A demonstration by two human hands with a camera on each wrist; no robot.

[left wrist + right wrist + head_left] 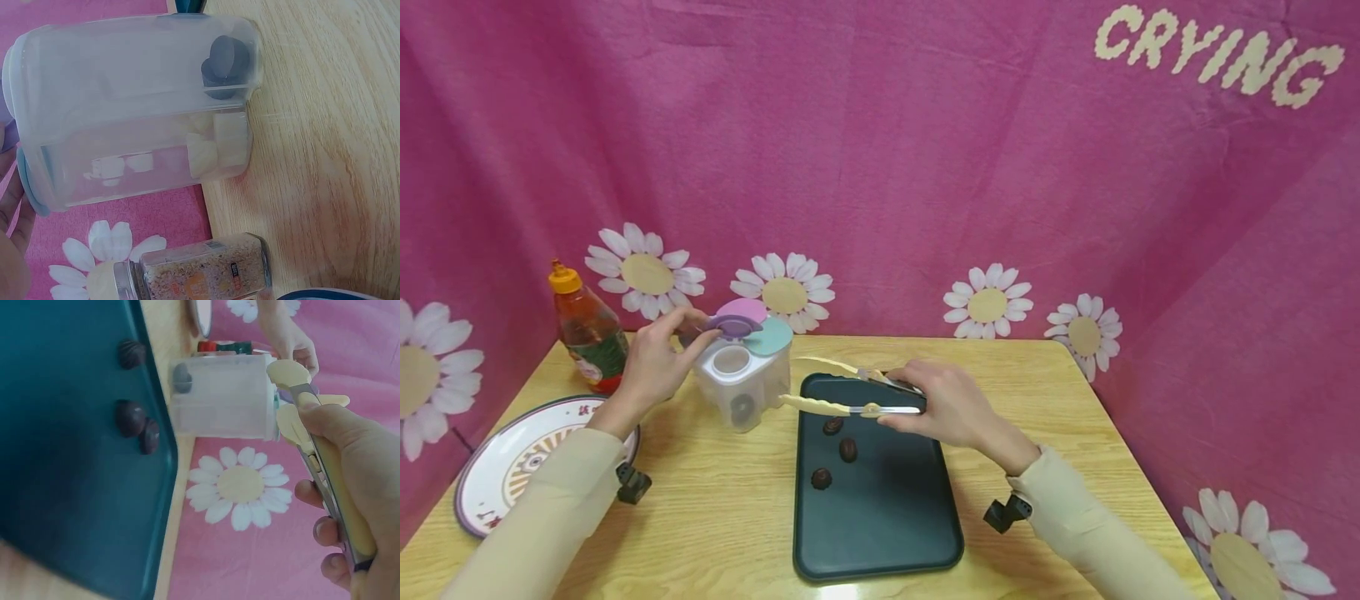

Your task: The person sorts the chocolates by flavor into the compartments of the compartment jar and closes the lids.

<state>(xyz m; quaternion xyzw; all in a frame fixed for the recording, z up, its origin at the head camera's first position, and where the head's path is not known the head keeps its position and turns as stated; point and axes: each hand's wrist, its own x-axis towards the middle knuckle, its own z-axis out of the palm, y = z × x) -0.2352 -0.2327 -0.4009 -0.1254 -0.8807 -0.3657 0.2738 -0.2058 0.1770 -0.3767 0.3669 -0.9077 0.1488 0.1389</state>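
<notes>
My left hand (658,362) pinches the raised purple lid (735,326) of a clear plastic container (758,385), baring a round opening beneath. Pink and mint-green lids lie beside it on the container's top. Through the wall, the left wrist view shows dark pieces (228,62) at the bottom of one compartment and pale chunks (219,147) in another. My right hand (943,407) grips yellow-tipped tongs (887,410), their jaws spread apart with nothing visible between them. The tongs are over the far end of a dark tray (887,525), where three chocolates (847,450) lie.
A red sauce bottle (593,333) with a yellow cap stands at the back left. In front of it is a white plate (482,475) with a dark rim. The left wrist view also has a glass jar of grains (206,269). A pink curtain (880,167) borders the table.
</notes>
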